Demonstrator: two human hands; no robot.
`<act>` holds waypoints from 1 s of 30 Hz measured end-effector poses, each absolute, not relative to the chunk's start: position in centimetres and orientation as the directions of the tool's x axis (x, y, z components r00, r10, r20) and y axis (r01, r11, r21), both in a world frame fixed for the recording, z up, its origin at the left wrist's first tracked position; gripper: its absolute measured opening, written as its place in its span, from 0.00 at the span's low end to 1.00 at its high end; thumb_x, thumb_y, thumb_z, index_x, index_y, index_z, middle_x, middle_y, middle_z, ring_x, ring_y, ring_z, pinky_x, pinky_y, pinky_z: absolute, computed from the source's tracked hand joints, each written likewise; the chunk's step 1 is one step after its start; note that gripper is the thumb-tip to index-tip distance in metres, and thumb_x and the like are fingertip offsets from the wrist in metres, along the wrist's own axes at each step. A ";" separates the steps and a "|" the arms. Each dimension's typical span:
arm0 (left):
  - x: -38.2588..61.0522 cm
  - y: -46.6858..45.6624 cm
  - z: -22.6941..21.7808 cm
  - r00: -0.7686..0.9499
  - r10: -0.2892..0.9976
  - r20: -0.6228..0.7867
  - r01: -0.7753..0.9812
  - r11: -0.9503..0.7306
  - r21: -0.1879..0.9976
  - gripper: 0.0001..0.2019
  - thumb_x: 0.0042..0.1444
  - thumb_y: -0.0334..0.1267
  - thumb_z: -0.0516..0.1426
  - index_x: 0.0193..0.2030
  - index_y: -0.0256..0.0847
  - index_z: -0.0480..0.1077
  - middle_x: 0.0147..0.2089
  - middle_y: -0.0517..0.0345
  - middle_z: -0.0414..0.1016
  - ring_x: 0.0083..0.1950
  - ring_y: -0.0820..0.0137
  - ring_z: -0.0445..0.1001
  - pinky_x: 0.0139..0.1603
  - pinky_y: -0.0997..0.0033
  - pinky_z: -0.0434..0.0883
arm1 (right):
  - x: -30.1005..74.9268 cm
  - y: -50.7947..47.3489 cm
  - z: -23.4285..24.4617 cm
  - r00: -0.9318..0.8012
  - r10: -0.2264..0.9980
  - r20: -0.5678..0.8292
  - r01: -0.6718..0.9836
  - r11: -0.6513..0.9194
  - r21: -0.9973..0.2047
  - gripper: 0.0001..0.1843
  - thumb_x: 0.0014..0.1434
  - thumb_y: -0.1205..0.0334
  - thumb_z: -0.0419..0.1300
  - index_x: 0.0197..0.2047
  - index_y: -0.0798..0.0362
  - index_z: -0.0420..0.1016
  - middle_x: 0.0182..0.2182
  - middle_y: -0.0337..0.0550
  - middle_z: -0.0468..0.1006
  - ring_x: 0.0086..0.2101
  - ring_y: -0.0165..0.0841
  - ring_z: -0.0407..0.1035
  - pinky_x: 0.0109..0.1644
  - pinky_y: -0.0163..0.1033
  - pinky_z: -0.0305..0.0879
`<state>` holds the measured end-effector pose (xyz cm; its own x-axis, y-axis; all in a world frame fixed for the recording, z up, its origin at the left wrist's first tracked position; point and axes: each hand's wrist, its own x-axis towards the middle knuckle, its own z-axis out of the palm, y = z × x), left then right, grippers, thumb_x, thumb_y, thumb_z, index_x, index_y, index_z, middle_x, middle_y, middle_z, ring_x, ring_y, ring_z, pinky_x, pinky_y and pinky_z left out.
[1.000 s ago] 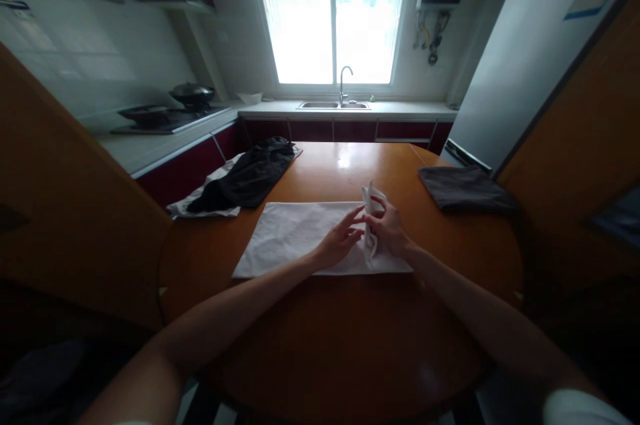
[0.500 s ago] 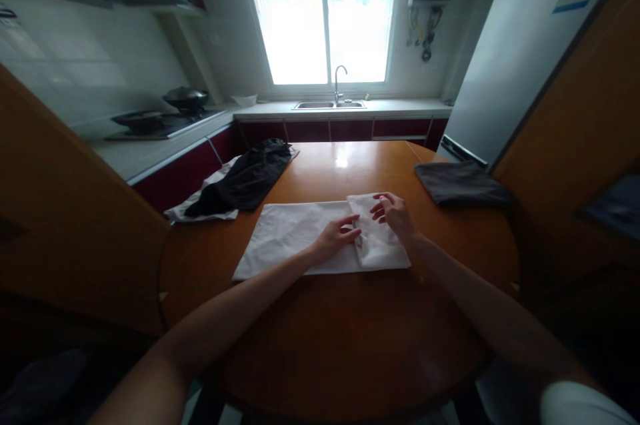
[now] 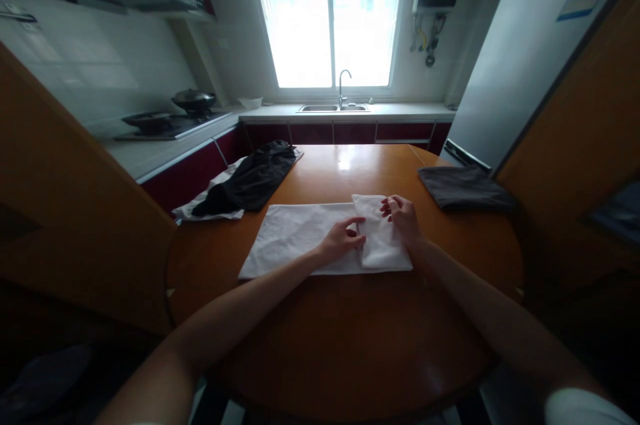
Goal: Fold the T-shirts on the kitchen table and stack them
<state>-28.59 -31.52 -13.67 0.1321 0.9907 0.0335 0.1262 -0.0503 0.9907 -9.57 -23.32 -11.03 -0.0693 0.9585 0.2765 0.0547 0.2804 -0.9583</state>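
A white cloth (image 3: 295,238) lies flat in front of me, its right end folded over into a doubled layer (image 3: 383,248). My left hand (image 3: 343,238) rests on it at the fold's left edge, index finger stretched out and thumb apart. Over the upper right of the folded layer is my right hand (image 3: 404,217). Its fingers are loosely bent and slightly apart, with no cloth visibly gripped in them. Whether these fingertips touch the fabric is hard to see.
The cloth is on a round wooden table (image 3: 340,338). Dark and white garments (image 3: 255,178) lie at the table's back left. A folded dark grey cloth (image 3: 465,186) sits at the right. Beyond are a counter with a sink (image 3: 320,108), a stove (image 3: 175,125) and a fridge (image 3: 520,58).
My right hand's fingers have bent inward more over the folded layer. The left hand stays at the fold's edge. The whole view has shifted slightly.
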 end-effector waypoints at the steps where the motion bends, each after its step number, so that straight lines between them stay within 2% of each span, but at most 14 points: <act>1: -28.6 -31.5 -13.7 0.142 0.989 0.049 0.129 -0.067 0.989 0.38 0.47 0.41 0.71 0.65 0.34 0.69 0.31 0.59 0.78 0.30 0.73 0.73 0.33 0.75 0.70 | -9.6 -23.3 -11.1 -0.066 0.955 0.290 0.068 0.294 -0.953 0.16 0.57 0.48 0.55 0.32 0.53 0.73 0.25 0.42 0.77 0.24 0.32 0.71 0.24 0.34 0.62; 3: -28.6 -31.5 -13.7 0.163 0.984 0.067 0.118 -0.087 0.989 0.39 0.47 0.39 0.71 0.67 0.35 0.67 0.32 0.60 0.77 0.30 0.74 0.72 0.33 0.75 0.70 | -9.6 -23.2 -11.3 -0.067 0.946 0.318 0.087 0.323 -0.942 0.16 0.57 0.49 0.54 0.31 0.53 0.74 0.26 0.42 0.77 0.26 0.32 0.71 0.25 0.35 0.63; 6: -28.6 -31.5 -13.5 0.163 0.985 0.057 0.095 -0.074 0.993 0.38 0.49 0.42 0.70 0.67 0.34 0.67 0.35 0.56 0.78 0.32 0.72 0.73 0.33 0.75 0.71 | -9.5 -23.2 -11.3 -0.060 0.934 0.351 0.093 0.356 -0.930 0.15 0.57 0.51 0.53 0.31 0.53 0.74 0.26 0.42 0.77 0.26 0.33 0.71 0.27 0.35 0.63; 8: -28.6 -31.5 -13.5 0.151 0.986 0.069 0.101 -0.084 0.991 0.39 0.48 0.43 0.71 0.67 0.34 0.68 0.38 0.53 0.78 0.34 0.71 0.74 0.33 0.75 0.71 | -9.5 -23.2 -11.2 -0.051 0.930 0.364 0.090 0.367 -0.926 0.15 0.56 0.52 0.53 0.31 0.53 0.74 0.27 0.42 0.77 0.26 0.33 0.71 0.27 0.36 0.63; 11: -28.7 -31.4 -13.7 0.164 0.981 0.106 0.105 -0.124 0.987 0.43 0.43 0.38 0.73 0.68 0.36 0.67 0.47 0.47 0.78 0.36 0.71 0.74 0.34 0.75 0.71 | -9.4 -23.3 -11.1 -0.042 0.926 0.376 0.092 0.378 -0.921 0.14 0.56 0.53 0.53 0.30 0.53 0.74 0.27 0.42 0.77 0.27 0.33 0.71 0.28 0.36 0.64; 16: -28.9 -31.5 -13.6 0.198 0.969 0.149 0.049 -0.161 0.986 0.41 0.44 0.34 0.72 0.67 0.42 0.69 0.66 0.43 0.67 0.40 0.73 0.75 0.40 0.73 0.74 | -9.2 -23.0 -11.3 -0.033 0.918 0.395 0.093 0.396 -0.913 0.13 0.57 0.54 0.53 0.31 0.53 0.74 0.28 0.42 0.77 0.28 0.33 0.71 0.31 0.37 0.66; 21: -29.5 -32.3 -11.4 0.183 0.967 0.178 -0.011 -0.179 0.984 0.40 0.43 0.33 0.73 0.65 0.46 0.72 0.70 0.46 0.62 0.50 0.66 0.75 0.50 0.67 0.75 | -8.9 -22.7 -11.5 -0.017 0.908 0.418 0.077 0.418 -0.905 0.14 0.57 0.54 0.53 0.29 0.52 0.74 0.28 0.42 0.76 0.28 0.33 0.69 0.32 0.37 0.65; 24: -30.9 -33.2 -8.7 0.193 0.976 0.096 -0.030 -0.092 0.995 0.42 0.44 0.33 0.73 0.68 0.49 0.69 0.70 0.47 0.64 0.47 0.67 0.77 0.49 0.64 0.76 | -8.8 -22.9 -11.3 -0.040 0.909 0.415 0.075 0.417 -0.906 0.14 0.58 0.55 0.53 0.28 0.52 0.74 0.27 0.41 0.76 0.28 0.33 0.69 0.32 0.38 0.65; 27: -33.2 -34.2 -5.5 0.184 0.983 -0.012 -0.047 0.021 0.999 0.47 0.44 0.33 0.73 0.72 0.46 0.63 0.60 0.47 0.75 0.45 0.65 0.78 0.48 0.65 0.75 | -8.9 -23.6 -10.9 -0.086 0.889 0.449 0.114 0.456 -0.882 0.14 0.59 0.54 0.54 0.30 0.52 0.75 0.29 0.43 0.78 0.30 0.35 0.70 0.36 0.39 0.67; 30: -36.0 -35.3 -3.3 0.087 0.994 -0.062 -0.017 0.063 0.998 0.48 0.44 0.34 0.73 0.73 0.44 0.61 0.52 0.48 0.80 0.45 0.65 0.78 0.45 0.68 0.75 | -9.5 -24.9 -10.8 -0.190 0.825 0.532 0.152 0.560 -0.814 0.15 0.63 0.52 0.54 0.35 0.52 0.77 0.34 0.44 0.79 0.35 0.37 0.73 0.40 0.41 0.68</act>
